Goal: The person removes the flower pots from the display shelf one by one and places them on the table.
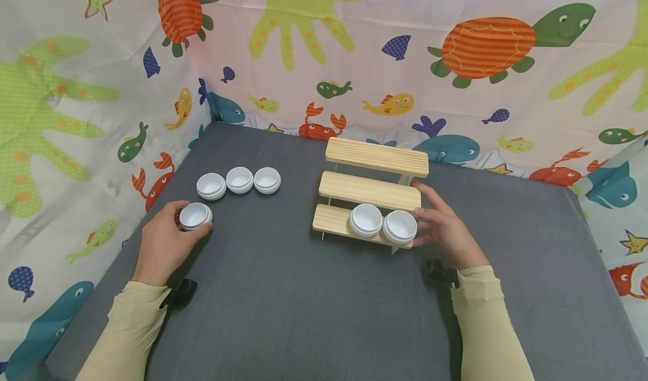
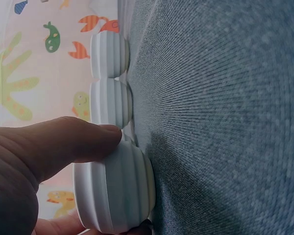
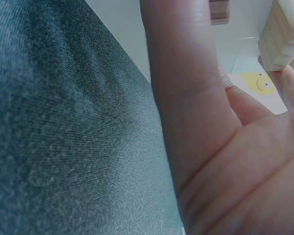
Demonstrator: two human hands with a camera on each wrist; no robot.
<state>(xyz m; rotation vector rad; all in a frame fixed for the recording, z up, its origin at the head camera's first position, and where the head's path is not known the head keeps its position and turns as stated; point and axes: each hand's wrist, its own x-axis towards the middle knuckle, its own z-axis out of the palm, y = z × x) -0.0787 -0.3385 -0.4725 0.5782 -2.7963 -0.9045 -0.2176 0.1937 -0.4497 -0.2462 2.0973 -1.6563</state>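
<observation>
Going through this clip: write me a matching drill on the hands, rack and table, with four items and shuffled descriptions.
1. Left hand
2. Right hand
3. Rack
4. Table

A. Dark grey surface
B. Beside the rack's right end
C. Gripping a white bowl
D. Three pale wooden tiers

Pairs: 1-C, 2-B, 3-D, 4-A

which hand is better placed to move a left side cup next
Probably the left hand: it grips a white cup, with three more cups just beyond. The right hand is farther off, at the right end of the wooden rack.
</observation>
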